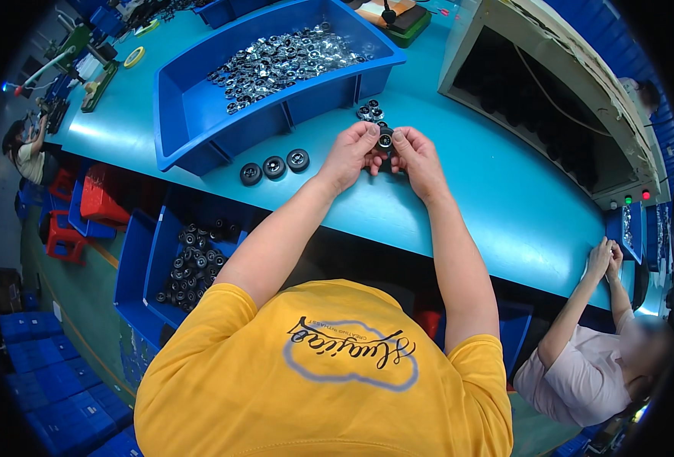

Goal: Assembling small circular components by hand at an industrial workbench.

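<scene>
Between the fingertips of both my hands is a small black wheel (385,140) with a shiny round centre, held just above the table. My left hand (350,157) pinches it from the left and my right hand (421,161) from the right. The fingers partly cover it. A few shiny metal-and-black hubs (369,111) lie just beyond my hands. Three black wheels (274,167) rest in a row on the table, left of my left hand.
A large blue bin (249,124) with many shiny hubs stands behind on the turquoise table (497,194). A cream machine housing (459,47) stands at the right. Below left, a blue crate (152,263) holds black wheels. A co-worker's hands (603,257) are at the far right.
</scene>
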`<state>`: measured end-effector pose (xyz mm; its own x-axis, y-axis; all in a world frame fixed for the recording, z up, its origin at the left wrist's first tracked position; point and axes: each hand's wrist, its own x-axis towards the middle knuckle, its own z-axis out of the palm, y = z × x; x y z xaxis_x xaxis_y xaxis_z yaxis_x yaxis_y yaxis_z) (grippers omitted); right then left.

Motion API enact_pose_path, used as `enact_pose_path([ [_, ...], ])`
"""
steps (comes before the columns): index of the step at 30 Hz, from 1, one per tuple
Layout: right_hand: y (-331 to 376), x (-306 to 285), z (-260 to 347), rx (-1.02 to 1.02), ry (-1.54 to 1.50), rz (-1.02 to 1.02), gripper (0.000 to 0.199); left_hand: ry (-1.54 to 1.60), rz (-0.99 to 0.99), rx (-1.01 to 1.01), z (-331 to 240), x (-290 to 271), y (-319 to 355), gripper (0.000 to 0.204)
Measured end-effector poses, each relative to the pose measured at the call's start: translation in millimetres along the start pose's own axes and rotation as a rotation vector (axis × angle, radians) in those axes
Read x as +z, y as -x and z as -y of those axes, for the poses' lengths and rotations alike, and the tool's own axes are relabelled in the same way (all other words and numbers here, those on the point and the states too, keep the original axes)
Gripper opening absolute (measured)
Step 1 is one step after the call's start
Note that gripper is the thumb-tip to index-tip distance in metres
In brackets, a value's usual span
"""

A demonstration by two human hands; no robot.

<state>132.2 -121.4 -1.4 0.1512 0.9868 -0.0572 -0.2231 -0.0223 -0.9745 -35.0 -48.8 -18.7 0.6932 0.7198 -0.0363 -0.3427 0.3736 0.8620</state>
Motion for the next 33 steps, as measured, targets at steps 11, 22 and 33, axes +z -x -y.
enact_pose_path([
  [11,1.6,-6.2,8.1,-0.086,-0.225,0.049,0.048,-0.511,-0.148,0.524,-2.9,23.1,9.2,0.052],
  [22,-0.2,-5.6,4.0,-0.108,-0.178,0.040,0.051,-0.934,-0.218,0.653,-9.1,31.4,12.2,0.045],
  [33,-4.7,-7.5,7.6,-0.249,0.113,-0.112,0.040,-1.639,-0.386,0.671,-58.9,3.0,71.4,0.049],
])
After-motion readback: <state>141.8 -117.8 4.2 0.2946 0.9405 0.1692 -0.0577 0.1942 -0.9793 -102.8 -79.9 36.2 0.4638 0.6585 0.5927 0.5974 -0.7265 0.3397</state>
